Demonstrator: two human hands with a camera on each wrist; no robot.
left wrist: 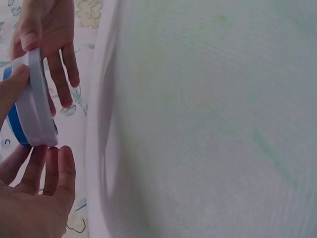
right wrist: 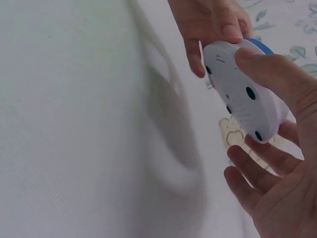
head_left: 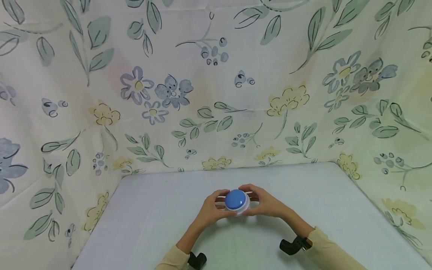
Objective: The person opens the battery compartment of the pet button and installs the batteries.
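Note:
A round push button (head_left: pixel 235 199) with a glossy blue dome and a white base is held up over the table, blue side toward the head camera. At its left edge, my left hand (head_left: pixel 210 209) grips it with the thumb at the front and fingers behind. Opposite, my right hand (head_left: pixel 266 203) grips the right edge the same way. The right wrist view shows the white underside of the push button (right wrist: pixel 233 94), with several dark oval feet and rows of small holes. In the left wrist view, the push button (left wrist: pixel 35 106) stands edge-on between both hands.
A pale cloth covers the table (head_left: pixel 152 210). Behind it and on both sides hangs a floral curtain (head_left: pixel 209 93). Dark cameras are strapped to the left wrist (head_left: pixel 197 260) and the right wrist (head_left: pixel 293 245), below cream sleeves.

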